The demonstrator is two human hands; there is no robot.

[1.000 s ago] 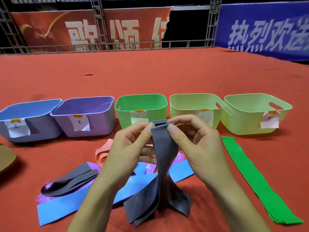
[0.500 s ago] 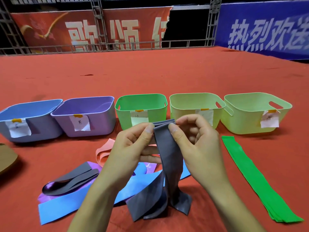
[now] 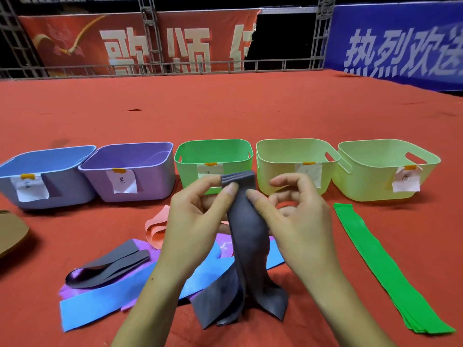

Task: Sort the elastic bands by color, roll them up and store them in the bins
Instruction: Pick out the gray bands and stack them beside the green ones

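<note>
My left hand (image 3: 194, 219) pinches the folded top of a stack of grey elastic bands (image 3: 246, 236) between thumb and fingers. My right hand (image 3: 292, 216) touches the bands' right edge with its thumb, its fingers curled above. The grey bands hang down and their ends spread on the red cloth. More bands lie below: another grey one (image 3: 110, 267), a long blue one (image 3: 105, 301), purple (image 3: 225, 246), pink (image 3: 156, 227), and a flat green stack (image 3: 390, 269) at the right.
Five labelled bins stand in a row behind my hands: blue (image 3: 45, 156), purple (image 3: 130, 152), green (image 3: 213, 149), and two pale yellow-green ones (image 3: 293, 151) (image 3: 388, 154). A brown cardboard piece (image 3: 11, 231) lies at the left edge. Banners and metal railings bound the far side.
The grey bands' top end has shifted slightly up between my fingers; my right fingers have loosened off the top edge, leaving the thumb against the bands. The hanging ends have gathered closer.
</note>
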